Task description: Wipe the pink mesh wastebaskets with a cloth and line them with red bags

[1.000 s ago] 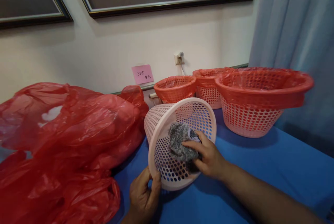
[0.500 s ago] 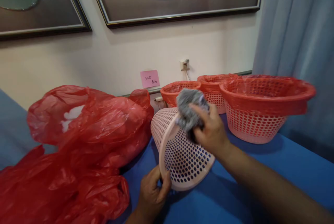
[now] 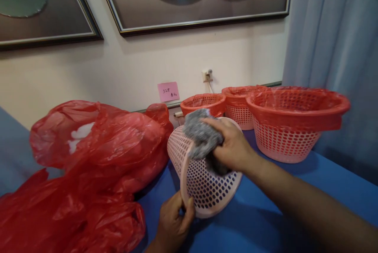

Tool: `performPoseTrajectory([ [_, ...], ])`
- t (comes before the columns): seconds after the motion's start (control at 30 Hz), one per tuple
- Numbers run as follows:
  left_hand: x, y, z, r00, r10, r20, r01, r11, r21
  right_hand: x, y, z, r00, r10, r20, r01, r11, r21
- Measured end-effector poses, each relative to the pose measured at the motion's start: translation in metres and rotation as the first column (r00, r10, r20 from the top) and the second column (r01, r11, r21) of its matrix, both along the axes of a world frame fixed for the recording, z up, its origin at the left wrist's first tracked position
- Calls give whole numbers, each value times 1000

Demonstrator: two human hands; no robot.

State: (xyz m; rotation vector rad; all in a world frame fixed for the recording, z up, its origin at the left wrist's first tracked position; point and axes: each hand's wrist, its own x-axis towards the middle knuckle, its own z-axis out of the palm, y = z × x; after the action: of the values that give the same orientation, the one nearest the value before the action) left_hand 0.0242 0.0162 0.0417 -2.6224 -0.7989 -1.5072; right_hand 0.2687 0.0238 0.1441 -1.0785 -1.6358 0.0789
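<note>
A pale pink perforated plastic basket (image 3: 212, 190) lies tipped on its side on the blue table, its mouth toward me. My left hand (image 3: 174, 219) grips the lower left of its rim between thumb and fingers. A crumpled grey cloth (image 3: 202, 133) is bunched in my right hand (image 3: 233, 144), which presses it against the upper left part of the rim. The cloth and hand hide part of the basket's rim and inside.
Red plastic bags (image 3: 88, 174) are heaped on the left. A large pink basket (image 3: 286, 139) with a red liner stands at right, with smaller lined baskets (image 3: 203, 103) behind. A pink note (image 3: 168, 91) and a socket (image 3: 207, 76) are on the wall.
My right hand has moved the grey cloth left and slightly down along the basket's rim. My left hand keeps its hold at the same place.
</note>
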Motion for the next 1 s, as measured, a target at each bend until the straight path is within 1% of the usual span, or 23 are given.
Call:
performPoseTrajectory([
  [0.03,0,0,0,1000,-4,-4,4,1000,-14,17,13,-4,993,-68,-96,66,997,-30],
  [0.07,0,-1,0,1000,-10,-6,9,1000,-21,33,26,-10,972,-111,-207,100,993,-62],
  [0.1,1,-1,0,1000,-11,-5,11,1000,-22,49,35,-18,934,-148,-325,116,986,-117],
  [0.13,1,-2,0,1000,-13,-2,13,1000,-20,64,42,-27,879,-180,-442,98,974,-203],
  [0.17,1,-2,0,1000,-15,1,15,1000,-21,76,46,-39,822,-213,-527,54,952,-302],
  [0.23,2,-3,0,1000,-23,8,24,999,-24,92,44,-64,766,-261,-587,-32,897,-441],
  [0.33,4,-5,1,999,-40,26,41,999,-33,98,28,-99,742,-262,-618,-192,800,-569],
  [0.4,5,-6,2,998,-53,29,55,997,-55,97,18,-116,717,-246,-652,-291,745,-600],
  [0.43,6,-7,3,998,-62,27,64,995,-73,96,16,-122,704,-238,-670,-322,733,-599],
  [0.53,4,-7,3,995,-93,25,95,987,-129,91,16,-135,676,-220,-704,-357,738,-573],
  [0.6,0,-5,0,995,-93,39,99,982,-162,85,17,-142,688,-205,-696,-374,722,-582],
  [0.7,-8,-2,-8,997,-38,70,52,974,-219,73,9,-154,749,-150,-646,-408,663,-627],
  [0.8,-13,0,-16,995,0,97,25,965,-263,61,-11,-165,815,-90,-573,-392,642,-659],
  [0.87,-11,0,-18,992,-6,125,38,965,-260,51,-29,-170,850,-48,-525,-381,633,-674],
  [0.9,-9,-1,-17,990,-12,143,48,966,-252,44,-38,-171,859,-9,-512,-397,619,-677],
  [0.93,-7,-2,-15,987,-19,158,58,968,-244,35,-46,-173,857,44,-513,-434,599,-673],
  [1.0,-1,-5,-10,984,-27,174,69,968,-243,15,-61,-174,814,147,-561,-539,552,-636],
])
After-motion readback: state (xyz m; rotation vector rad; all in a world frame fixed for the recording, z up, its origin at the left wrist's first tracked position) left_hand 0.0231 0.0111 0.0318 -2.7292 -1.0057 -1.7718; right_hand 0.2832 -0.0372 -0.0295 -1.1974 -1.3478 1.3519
